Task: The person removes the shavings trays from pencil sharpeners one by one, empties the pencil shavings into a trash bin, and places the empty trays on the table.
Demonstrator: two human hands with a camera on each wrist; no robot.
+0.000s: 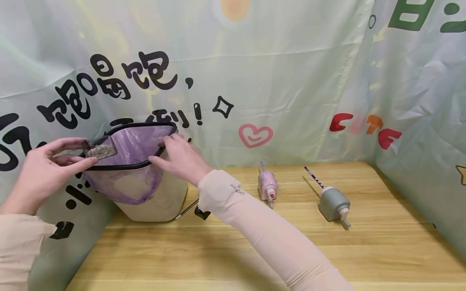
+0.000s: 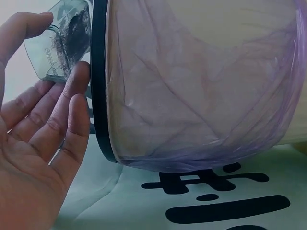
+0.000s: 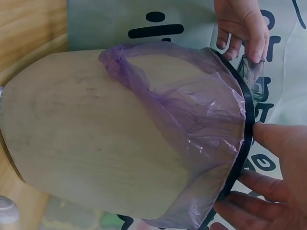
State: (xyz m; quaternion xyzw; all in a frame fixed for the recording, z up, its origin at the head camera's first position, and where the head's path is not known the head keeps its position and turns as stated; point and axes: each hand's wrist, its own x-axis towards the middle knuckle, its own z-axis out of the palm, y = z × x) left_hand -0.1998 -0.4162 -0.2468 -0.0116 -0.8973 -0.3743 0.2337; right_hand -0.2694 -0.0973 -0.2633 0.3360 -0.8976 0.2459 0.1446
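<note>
My left hand (image 1: 45,165) pinches a small clear shavings box (image 1: 103,148) between thumb and fingers, over the near left rim of a trash bin (image 1: 153,204). Grey, dusty shavings (image 2: 74,38) fill part of the box, which looks tilted in the left wrist view. A purple bag (image 1: 134,141) lines the bin and folds down over its outside. On the bin's right side, my right hand (image 1: 180,155) grips the black rim (image 3: 248,115), thumb and fingers spread along it.
Right of the bin stand a pink crank pencil sharpener (image 1: 267,184) and a grey one (image 1: 333,203), each with a pencil stuck in it. A dark object (image 1: 202,213) and a thin pencil (image 1: 187,209) lie beside the bin's base. A printed cloth (image 1: 291,93) walls the wooden table (image 1: 182,254).
</note>
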